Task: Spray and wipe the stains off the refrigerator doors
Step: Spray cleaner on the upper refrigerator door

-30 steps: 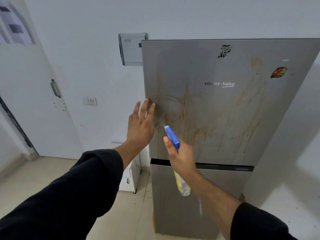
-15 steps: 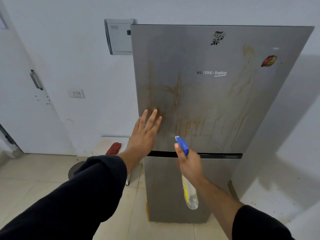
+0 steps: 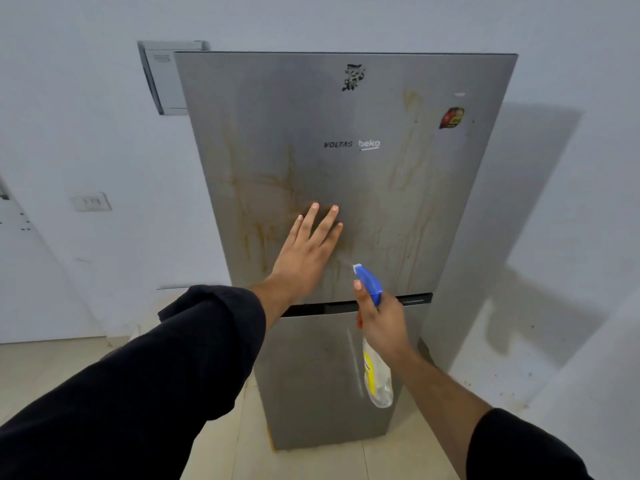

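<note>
While your left hand (image 3: 304, 251) lies flat against the upper door (image 3: 349, 174) of the refrigerator (image 3: 464, 209), fingers straight and slightly fanned, your right hand (image 3: 381, 323) is wrapped around the neck of the spray bottle (image 3: 377, 379). Its blue nozzle (image 3: 369, 284) points up at the door, just right of your left wrist and close to the steel. The clear bottle with its yellow label hangs below your fist, in front of the lower door (image 3: 311, 375).

Orange-brown stains (image 3: 263, 188) streak the upper door: a smeared patch right under your left fingertips, drips running down on the left side, and longer trails on the right. Your own left hand covers part of that middle smear, sitting between the nozzle and the mess.

Higher up you've got a black mark (image 3: 353, 77) near the top edge and a red sticker (image 3: 452, 117) at upper right. A dark strip (image 3: 412, 299) separates the two doors. Behind the fridge's top left corner a grey box (image 3: 166, 77) is fixed to the wall (image 3: 86, 133), with a switch plate (image 3: 90, 201) lower down. Pale tiles (image 3: 52, 368) cover the floor.
</note>
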